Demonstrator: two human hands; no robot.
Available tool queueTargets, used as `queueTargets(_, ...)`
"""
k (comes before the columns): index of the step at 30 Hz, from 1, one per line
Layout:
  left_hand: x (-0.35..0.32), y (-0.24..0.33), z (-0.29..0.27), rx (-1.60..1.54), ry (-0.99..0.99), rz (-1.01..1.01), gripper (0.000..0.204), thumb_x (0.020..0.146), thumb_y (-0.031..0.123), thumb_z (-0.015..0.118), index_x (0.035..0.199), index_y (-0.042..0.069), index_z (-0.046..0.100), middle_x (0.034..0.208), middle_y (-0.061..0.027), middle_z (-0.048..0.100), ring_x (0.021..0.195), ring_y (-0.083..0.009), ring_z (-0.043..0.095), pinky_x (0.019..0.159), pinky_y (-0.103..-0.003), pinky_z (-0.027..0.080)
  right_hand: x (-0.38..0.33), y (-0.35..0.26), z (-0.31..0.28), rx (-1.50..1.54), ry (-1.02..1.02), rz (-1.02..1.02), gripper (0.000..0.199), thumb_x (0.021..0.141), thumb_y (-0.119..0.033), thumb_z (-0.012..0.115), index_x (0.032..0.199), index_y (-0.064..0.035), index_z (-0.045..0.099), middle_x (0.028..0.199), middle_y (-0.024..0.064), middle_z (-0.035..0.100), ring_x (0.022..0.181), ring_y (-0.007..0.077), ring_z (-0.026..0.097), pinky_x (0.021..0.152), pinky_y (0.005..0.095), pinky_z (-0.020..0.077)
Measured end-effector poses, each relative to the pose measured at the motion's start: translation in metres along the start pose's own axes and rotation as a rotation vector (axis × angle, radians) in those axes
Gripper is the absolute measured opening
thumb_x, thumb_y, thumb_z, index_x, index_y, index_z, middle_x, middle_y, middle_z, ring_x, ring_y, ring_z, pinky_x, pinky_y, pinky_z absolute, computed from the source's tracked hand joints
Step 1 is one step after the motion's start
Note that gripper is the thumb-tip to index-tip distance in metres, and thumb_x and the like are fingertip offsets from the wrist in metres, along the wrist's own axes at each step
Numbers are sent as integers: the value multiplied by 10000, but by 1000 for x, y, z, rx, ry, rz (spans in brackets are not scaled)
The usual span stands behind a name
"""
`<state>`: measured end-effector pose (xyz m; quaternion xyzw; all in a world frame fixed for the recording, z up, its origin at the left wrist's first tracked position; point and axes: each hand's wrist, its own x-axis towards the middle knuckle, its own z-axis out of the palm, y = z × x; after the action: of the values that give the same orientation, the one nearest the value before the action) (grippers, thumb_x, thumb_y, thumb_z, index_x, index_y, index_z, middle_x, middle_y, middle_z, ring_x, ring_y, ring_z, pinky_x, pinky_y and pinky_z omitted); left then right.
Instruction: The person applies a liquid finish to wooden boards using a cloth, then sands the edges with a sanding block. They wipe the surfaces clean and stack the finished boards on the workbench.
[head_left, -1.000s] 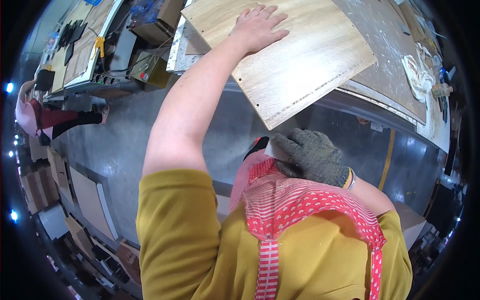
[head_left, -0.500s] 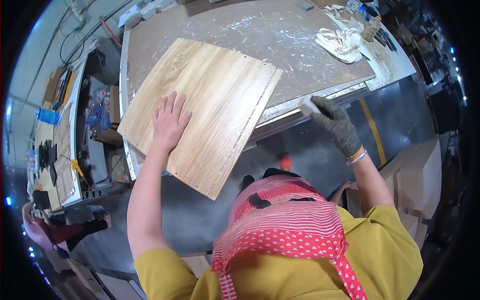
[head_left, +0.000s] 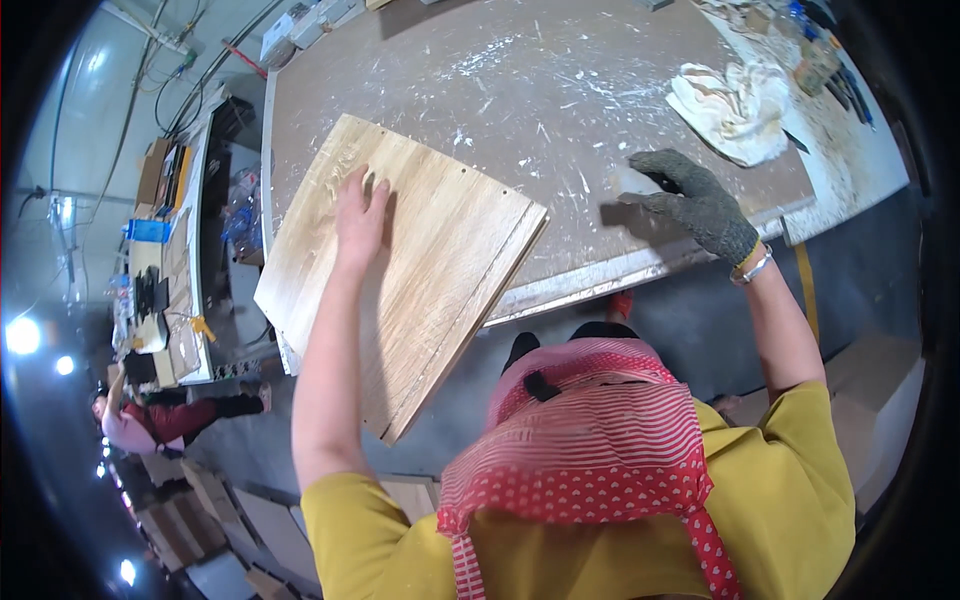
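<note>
A pale wooden panel (head_left: 400, 280) is pressed flat by the bare left hand (head_left: 360, 212), whose fingers are spread open on its upper part. The panel lies at the near left corner of the workbench (head_left: 520, 90), with its lower end jutting out past the bench edge over the floor. Half a second ago it lay at much the same slant, with the hand lower on its surface; the hand is now placed nearer the far edge. The gloved right hand (head_left: 695, 205) (a dark knitted glove) is held over the bench top near its front edge, fingers loosely curled; whether anything is gripped in it cannot be told. Earlier it was held at the bench edge itself. A crumpled white cloth (head_left: 735, 105) is seen beyond it, well apart from the panel. White dust is scattered across the bench.
</note>
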<state>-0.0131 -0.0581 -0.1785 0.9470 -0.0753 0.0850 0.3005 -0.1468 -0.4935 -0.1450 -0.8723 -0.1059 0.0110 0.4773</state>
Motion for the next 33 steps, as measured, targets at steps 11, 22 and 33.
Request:
queueTargets(11, -12, 21, 35, 460, 11, -133, 539, 944, 408, 470, 1405, 131, 423, 1486, -161, 339, 1373, -331, 306, 1119, -479, 204, 110, 12, 15, -96, -306, -458, 392, 827, -198, 651, 1201, -82, 621, 1233, 110, 594, 1167, 308, 542, 995, 399, 439)
queueTargets(22, -12, 22, 38, 458, 40, -128, 528, 939, 411, 474, 1393, 146, 434, 1479, -155, 349, 1369, -347, 309, 1106, -500, 213, 110, 25, 25, -152, -388, -495, 422, 876, -261, 608, 1269, -109, 591, 1294, 113, 581, 1226, 296, 514, 1061, 402, 379)
queueTargets(33, -12, 20, 38, 501, 95, -92, 529, 928, 448, 478, 1365, 150, 473, 1440, -157, 406, 1329, -332, 366, 1080, -484, 255, 115, -3, 36, -398, -418, -659, 431, 850, -243, 655, 1250, -91, 598, 1260, 134, 593, 1203, 310, 527, 1025, 429, 398)
